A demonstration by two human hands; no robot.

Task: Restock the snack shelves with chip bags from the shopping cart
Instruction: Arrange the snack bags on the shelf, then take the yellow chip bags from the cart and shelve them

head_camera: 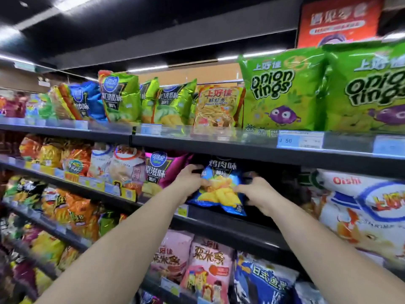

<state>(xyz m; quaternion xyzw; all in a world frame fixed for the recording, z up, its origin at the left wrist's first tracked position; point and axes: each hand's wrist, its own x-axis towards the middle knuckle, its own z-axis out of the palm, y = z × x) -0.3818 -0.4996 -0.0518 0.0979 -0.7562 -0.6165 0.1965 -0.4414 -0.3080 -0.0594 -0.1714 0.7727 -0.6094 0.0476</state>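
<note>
A blue chip bag point(221, 178) with yellow chips printed on it stands at the front of a dark gap on the second shelf point(219, 218). My left hand point(189, 181) grips the bag's left edge, thumb across its front. My right hand point(256, 193) grips its right side low down, fingers curled onto the front. The bag's bottom corner hangs slightly over the shelf lip. A magenta chip bag point(163, 170) stands directly to its left. The shopping cart is out of view.
Green onion rings bags point(282, 91) and other snack bags fill the top shelf point(219, 141). A large white Oishi bag point(361, 207) stands right of the gap. Pink and blue bags point(208, 262) sit on the shelf below. More shelves stretch away to the left.
</note>
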